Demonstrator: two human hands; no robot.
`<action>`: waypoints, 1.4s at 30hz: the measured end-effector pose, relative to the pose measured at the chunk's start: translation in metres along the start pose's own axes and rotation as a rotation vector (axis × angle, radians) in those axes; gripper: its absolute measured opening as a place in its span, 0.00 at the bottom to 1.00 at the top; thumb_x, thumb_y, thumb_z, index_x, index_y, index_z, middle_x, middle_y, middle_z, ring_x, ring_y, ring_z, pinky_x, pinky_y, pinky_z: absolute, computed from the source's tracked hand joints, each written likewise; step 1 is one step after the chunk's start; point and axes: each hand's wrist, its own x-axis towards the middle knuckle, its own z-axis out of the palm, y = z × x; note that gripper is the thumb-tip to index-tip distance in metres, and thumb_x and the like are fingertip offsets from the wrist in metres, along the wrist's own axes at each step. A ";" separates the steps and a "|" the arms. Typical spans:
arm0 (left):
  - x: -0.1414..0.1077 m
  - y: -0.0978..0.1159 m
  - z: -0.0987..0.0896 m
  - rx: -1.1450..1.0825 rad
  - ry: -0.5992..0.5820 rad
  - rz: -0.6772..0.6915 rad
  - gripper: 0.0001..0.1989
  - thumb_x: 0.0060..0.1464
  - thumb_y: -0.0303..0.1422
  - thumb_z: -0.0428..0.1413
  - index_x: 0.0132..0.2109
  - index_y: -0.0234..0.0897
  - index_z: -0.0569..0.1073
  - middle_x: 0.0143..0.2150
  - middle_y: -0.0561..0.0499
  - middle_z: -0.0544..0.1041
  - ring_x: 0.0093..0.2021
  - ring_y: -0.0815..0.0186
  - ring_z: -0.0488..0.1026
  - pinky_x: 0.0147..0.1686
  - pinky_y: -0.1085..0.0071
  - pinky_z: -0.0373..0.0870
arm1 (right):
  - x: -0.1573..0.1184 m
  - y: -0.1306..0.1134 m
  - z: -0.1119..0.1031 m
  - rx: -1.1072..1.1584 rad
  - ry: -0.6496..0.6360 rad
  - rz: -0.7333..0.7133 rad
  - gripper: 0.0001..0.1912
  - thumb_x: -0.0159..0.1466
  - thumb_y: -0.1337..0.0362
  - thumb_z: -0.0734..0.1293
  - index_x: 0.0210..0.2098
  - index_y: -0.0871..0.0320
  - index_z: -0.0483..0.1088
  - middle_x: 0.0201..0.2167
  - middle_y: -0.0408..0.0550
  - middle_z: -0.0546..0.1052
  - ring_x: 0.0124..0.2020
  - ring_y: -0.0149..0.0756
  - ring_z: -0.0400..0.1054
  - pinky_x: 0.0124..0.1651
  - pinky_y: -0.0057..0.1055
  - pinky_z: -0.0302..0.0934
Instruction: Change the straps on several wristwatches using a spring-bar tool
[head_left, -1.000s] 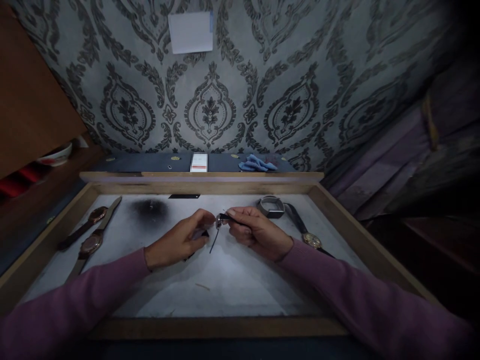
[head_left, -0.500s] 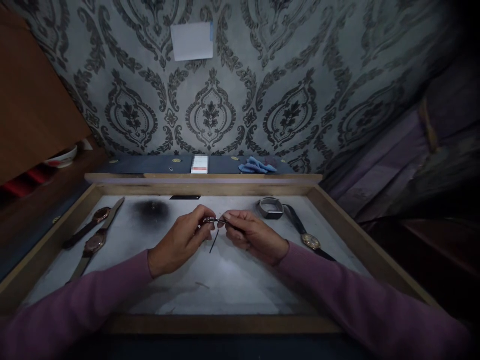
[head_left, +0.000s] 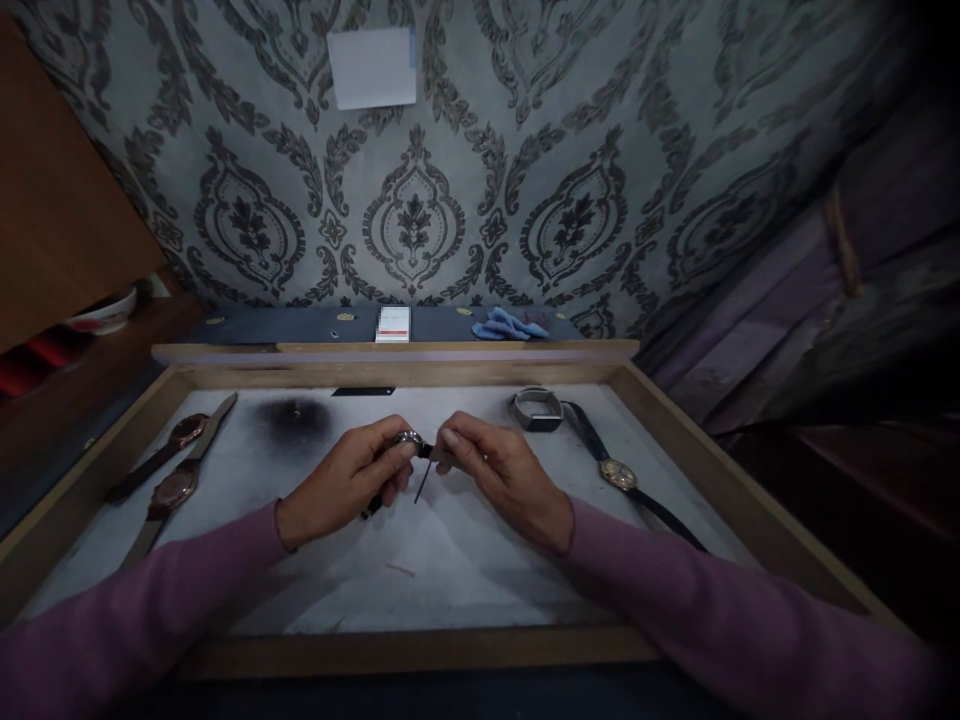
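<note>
Grey wallpaper [head_left: 412, 215] beyond watch [head_left: 409, 438] and tray [head_left: 420, 655]

The left hand [head_left: 336, 482] covers a part of the silver-cased wristwatch [head_left: 409, 438], and its dial cannot be read. The strap's end is hidden under the fingers of the right hand [head_left: 519, 482]. The left sleeve [head_left: 180, 580] hides the lower strap of the nearer copper-coloured wristwatch [head_left: 174, 488]. The cabinet [head_left: 67, 190] partly covers the bowl [head_left: 109, 316]; the writing on the smartphone [head_left: 394, 323] is too small for reading
</note>
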 end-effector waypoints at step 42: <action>-0.005 -0.003 0.002 -0.161 -0.052 -0.047 0.18 0.61 0.45 0.50 0.29 0.36 0.62 0.20 0.59 0.62 0.19 0.75 0.57 0.18 0.77 0.54 | -0.004 -0.003 -0.001 -0.097 -0.162 -0.098 0.15 0.71 0.62 0.54 0.32 0.58 0.67 0.18 0.40 0.67 0.19 0.27 0.62 0.27 0.24 0.55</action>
